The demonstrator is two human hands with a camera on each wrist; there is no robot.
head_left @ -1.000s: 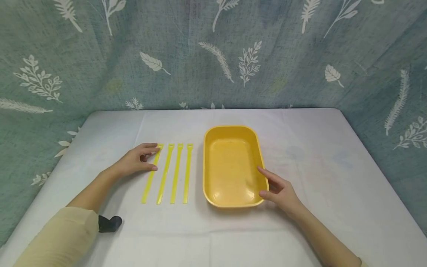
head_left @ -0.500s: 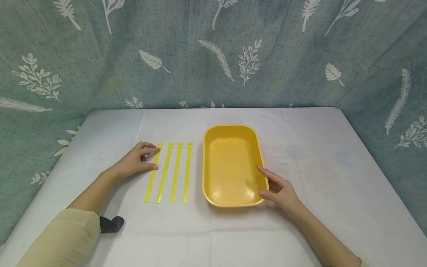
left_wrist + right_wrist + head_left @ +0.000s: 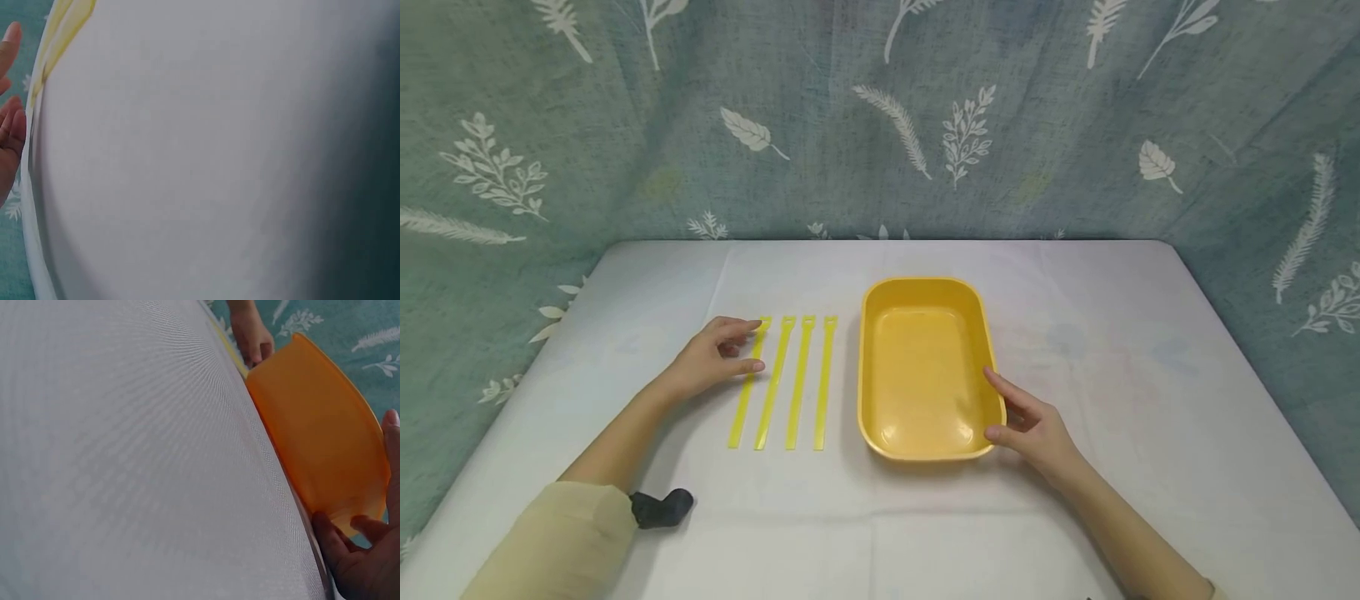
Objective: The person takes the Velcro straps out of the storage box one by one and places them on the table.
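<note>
My left hand [image 3: 711, 358] hovers over or lightly touches the leftmost of several flat yellow cable ties [image 3: 745, 408], each with a slotted head at the far end. Its thumb and index finger are spread apart, with no pinch visible; the exact contact is unclear. The ties lie side by side, roughly parallel. To their right stands a yellow plastic tray [image 3: 921, 375] with nothing inside. My right hand [image 3: 1033, 429] holds the tray's near right side, thumb and index finger at the rim. In the right wrist view, other fingers [image 3: 328, 534] reach against its outer wall.
A white cloth [image 3: 820, 533] covers the table, with one crease running across the front. Behind the table and along both sides hangs a green leaf-print curtain [image 3: 820, 175]. A black object [image 3: 662, 508] sticks out beside my left sleeve [image 3: 557, 542].
The leftmost tie's near end has shifted slightly right, closer to its neighbour. My left hand's fingers have eased off that tie's head. My right hand and the tray stay put.
</note>
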